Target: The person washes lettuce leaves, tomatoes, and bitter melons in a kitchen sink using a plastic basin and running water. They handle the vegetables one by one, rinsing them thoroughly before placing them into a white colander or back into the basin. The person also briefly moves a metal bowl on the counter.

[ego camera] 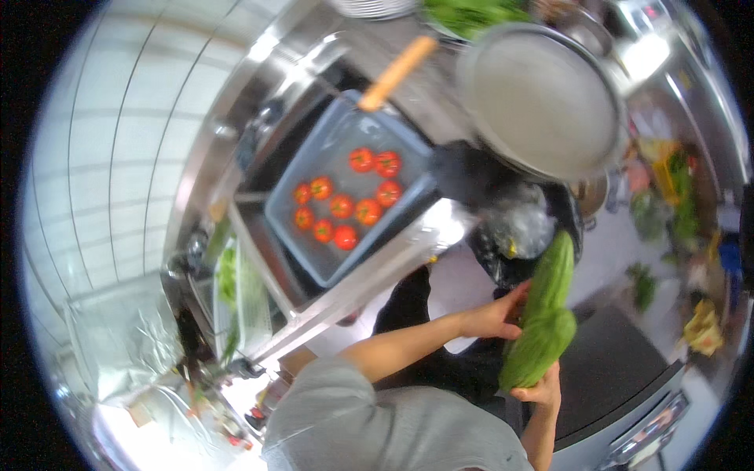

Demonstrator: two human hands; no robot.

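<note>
Long green gourd-like vegetables [545,318], perhaps large cucumbers, are bunched in both of my hands, off to the right of my body. My left hand [500,318] grips them from the side near the middle. At their lower end, my right hand [541,385] holds them from below, thumb showing. Parts of my fingers are hidden behind the vegetables. Just beyond their upper tip is a black bag-lined bin [483,265] with a crumpled clear plastic bag [521,224] in it.
A blue-grey tub [303,253] holding several tomatoes [341,206] sits in the steel sink [253,197]. A wooden handle [397,73] crosses its corner. A large round vessel [539,100] stands at the back. A dark-topped unit [612,365] is at right; leafy greens [641,285] lie beyond.
</note>
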